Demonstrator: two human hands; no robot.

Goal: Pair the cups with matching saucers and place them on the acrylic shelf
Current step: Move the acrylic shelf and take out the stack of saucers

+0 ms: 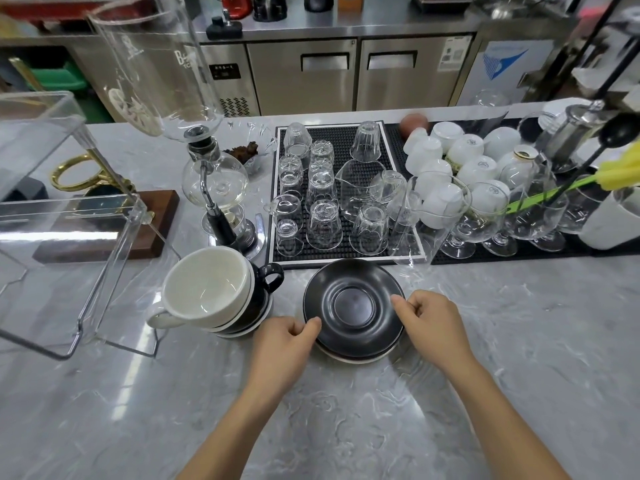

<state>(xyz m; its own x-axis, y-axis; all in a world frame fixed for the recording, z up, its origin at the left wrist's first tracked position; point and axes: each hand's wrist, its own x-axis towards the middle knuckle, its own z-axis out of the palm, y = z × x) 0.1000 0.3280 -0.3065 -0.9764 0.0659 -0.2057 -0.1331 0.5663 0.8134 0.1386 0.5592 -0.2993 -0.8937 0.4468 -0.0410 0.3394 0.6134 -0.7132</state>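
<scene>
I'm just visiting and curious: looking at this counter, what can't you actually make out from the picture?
All in the one head view:
- How many saucers lie under the top black saucer: it covers them; only rims show.
- How many cups sit below the white cup: it hides their insides.
- Fingertips of the left hand and right hand, curled under at the saucer's rim.
- The acrylic shelf: cut off by the left edge.

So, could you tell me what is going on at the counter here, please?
A person is sorting cups and saucers. Both hands, the left hand and right hand, grip opposite edges of the black saucer, which tops a small stack of saucers on the marble counter. Beside it, a white cup sits nested in a black cup. The acrylic shelf at left holds no cups yet.
</scene>
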